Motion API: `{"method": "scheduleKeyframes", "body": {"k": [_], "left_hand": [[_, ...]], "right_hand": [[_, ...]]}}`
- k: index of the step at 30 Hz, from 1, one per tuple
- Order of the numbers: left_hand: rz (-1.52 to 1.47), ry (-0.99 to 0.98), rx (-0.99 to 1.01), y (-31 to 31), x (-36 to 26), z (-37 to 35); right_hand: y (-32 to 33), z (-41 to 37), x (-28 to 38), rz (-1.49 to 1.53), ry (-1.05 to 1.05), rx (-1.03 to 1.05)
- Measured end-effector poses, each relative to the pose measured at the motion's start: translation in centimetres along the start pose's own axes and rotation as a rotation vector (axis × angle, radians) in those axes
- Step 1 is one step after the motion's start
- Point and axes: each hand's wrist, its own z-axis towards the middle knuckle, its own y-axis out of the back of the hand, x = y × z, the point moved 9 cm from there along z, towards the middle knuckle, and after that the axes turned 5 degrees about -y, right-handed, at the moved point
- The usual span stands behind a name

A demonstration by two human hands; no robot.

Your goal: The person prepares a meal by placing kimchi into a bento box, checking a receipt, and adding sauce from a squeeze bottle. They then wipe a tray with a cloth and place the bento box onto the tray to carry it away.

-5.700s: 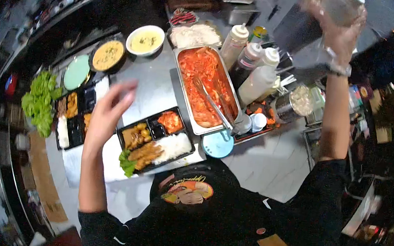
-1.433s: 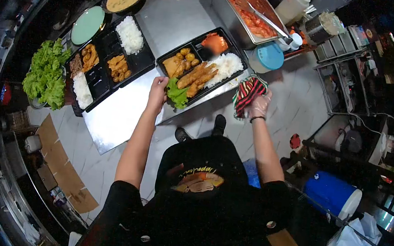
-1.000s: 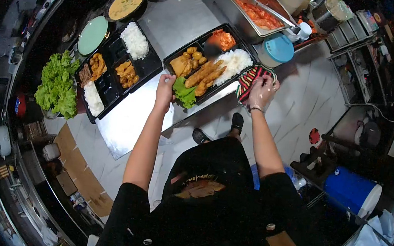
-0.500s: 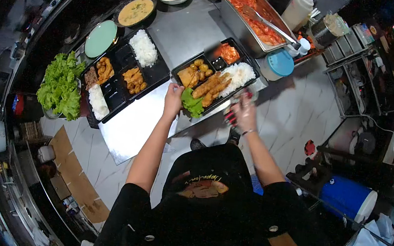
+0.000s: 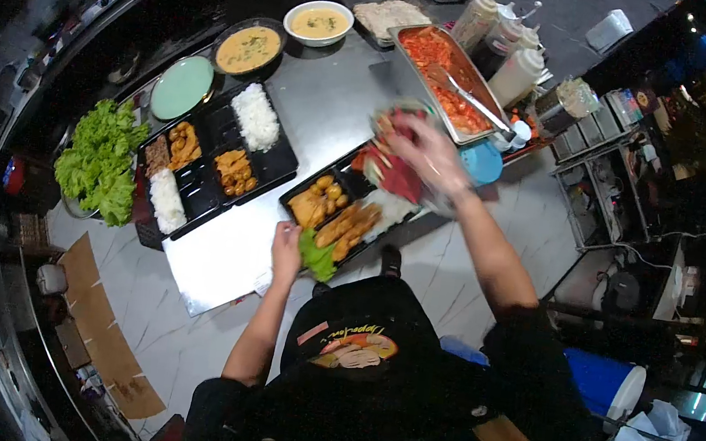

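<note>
My left hand point(image 5: 286, 252) grips the near left corner of a black bento tray point(image 5: 293, 188), beside a lettuce leaf point(image 5: 316, 256). In this tray lie potatoes point(image 5: 330, 189), long breaded fried pieces point(image 5: 347, 226) and white rice point(image 5: 392, 210). Above its far right part, my right hand point(image 5: 428, 152) is closed on a blurred red-and-green packet point(image 5: 396, 173) in clear wrapping. The packet covers the tray's far compartment and some of the rice. A second bento tray point(image 5: 198, 162), with rice and fried pieces, stands to the left.
Lettuce point(image 5: 105, 159) and a green plate point(image 5: 181, 87) are at left. Behind stand two soup bowls, a dark one point(image 5: 221, 46) and a white one point(image 5: 316, 40). A metal pan of kimchi point(image 5: 460, 134) with tongs, squeeze bottles point(image 5: 516, 77) and a blue-lidded tub point(image 5: 483, 161) sit at right.
My right hand has moved from beside the tray up over its far right part, with the packet in it. My left hand stays at the tray's corner. The camera view has shifted.
</note>
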Motion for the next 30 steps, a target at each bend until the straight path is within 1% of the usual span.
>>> {"method": "scheduleKeyframes", "body": {"k": [1, 2, 4, 5, 6, 7, 8, 9, 10, 11, 12, 13, 14, 16, 17, 18, 19, 20, 22, 23, 24, 25, 26, 28, 30], "left_hand": [[0.044, 0.032, -0.003, 0.7, 0.8, -0.1], [0.025, 0.082, -0.014, 1.1, 1.6, -0.2], [-0.012, 0.128, -0.054, 2.2, 0.8, -0.3], [-0.024, 0.140, -0.065, 2.5, 0.0, -0.7], [-0.001, 0.156, -0.074, 3.2, -0.3, -0.5], [0.055, 0.185, -0.078, 3.6, -0.5, -0.4], [0.101, 0.220, -0.084, 3.4, -0.3, -0.5], [0.046, 0.247, -0.090, 3.4, 0.9, -0.3], [0.060, 0.242, -0.097, 3.4, 0.7, -0.2], [0.081, 0.251, -0.112, 3.2, -0.3, -0.2], [0.108, 0.256, -0.131, 3.3, -1.1, -0.2], [0.141, 0.278, -0.136, 3.5, -0.4, 0.0], [0.170, 0.295, -0.137, 3.5, 0.4, 0.3], [0.191, 0.320, -0.170, 2.8, -1.2, 0.7], [0.251, 0.347, -0.155, 2.4, -1.4, 1.0], [0.315, 0.373, -0.132, 2.2, -1.7, 1.2], [0.347, 0.331, -0.157, 1.8, -2.8, 1.5], [0.361, 0.334, -0.159, 1.8, -2.4, 2.0], [0.353, 0.341, -0.129, 1.3, -1.1, 2.0], [0.388, 0.401, -0.094, 0.8, -3.0, 1.6], [0.391, 0.405, -0.094, 0.3, -5.1, 1.2], [0.545, 0.183, -0.205, 0.6, -9.3, 0.9], [0.693, -0.050, -0.307, 0.4, -13.9, 0.2], [0.274, 0.109, 0.109, -4.5, -17.1, -1.8], [-0.043, 0.098, 0.457, -9.5, -19.5, -5.1]], "right_hand": [[-0.8, 3.5, -0.6, -0.014, -0.007, -0.044], [-1.6, 6.2, -1.3, -0.025, -0.013, -0.083], [-2.8, 8.0, -1.9, -0.248, -0.122, -0.113], [-2.6, 6.5, -1.2, -0.212, 0.007, -0.153], [-1.6, 2.2, 1.8, -0.322, 0.455, -0.272], [0.1, 0.2, 0.2, -0.166, 0.253, -0.346], [1.1, -2.9, -1.2, -0.296, 0.305, -0.467], [3.2, -5.8, -3.4, -0.235, 0.318, -0.582], [4.9, -7.7, -5.8, -0.328, 0.262, -0.660], [6.5, -8.3, -8.2, -0.363, 0.142, -0.664], [7.6, -7.6, -11.6, -0.387, 0.027, -0.582], [8.5, -7.0, -14.8, -0.444, -0.041, -0.551], [9.1, -5.9, -16.1, -0.571, -0.031, -0.541], [9.6, -3.1, -19.5, -0.539, -0.200, -0.342], [9.9, -2.6, -18.9, -0.526, -0.193, -0.322], [9.4, -2.4, -18.4, -0.549, -0.227, -0.232], [8.8, -2.3, -18.5, -0.570, -0.262, -0.149], [8.8, -2.3, -19.1, -0.557, -0.266, -0.143], [8.7, -3.3, -19.7, -0.391, -0.161, -0.153], [8.7, -4.0, -19.5, -0.390, -0.164, -0.146], [9.2, -4.7, -18.2, -0.347, -0.091, -0.178], [9.8, -5.4, -16.7, -0.305, -0.017, -0.217], [10.1, -6.1, -15.0, -0.305, -0.025, -0.224], [8.8, -7.6, -10.3, -0.289, -0.076, -0.088], [5.2, -9.3, -5.4, -0.359, -0.085, 0.106]]}}
